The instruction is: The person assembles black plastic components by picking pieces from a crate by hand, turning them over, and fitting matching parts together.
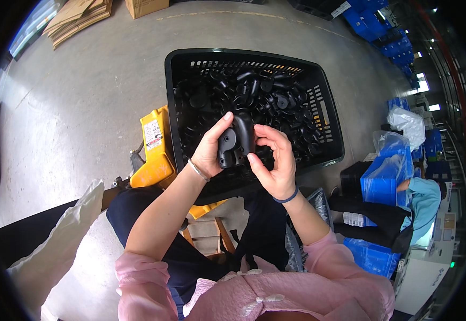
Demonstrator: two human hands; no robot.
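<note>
My left hand [210, 148] is closed on a curved black plastic part [245, 134], its thumb along the upper left side. The part has a rounded elbow-like tube and a round flat boss with a small hole. From the other side, my right hand [277, 163] meets the same part with thumb and curled fingertips at its right edge. Below both hands, a black slatted crate [333, 120] holds many similar black plastic parts [281, 101] in a loose heap.
A yellow metal piece [157, 150] with a label stands left of the crate. Flattened cardboard [78, 18] lies at the far left. At right, a person in a turquoise top [424, 206] bends by blue bins [385, 176] wrapped in clear plastic. A wooden stool-like frame [206, 235] shows between my legs.
</note>
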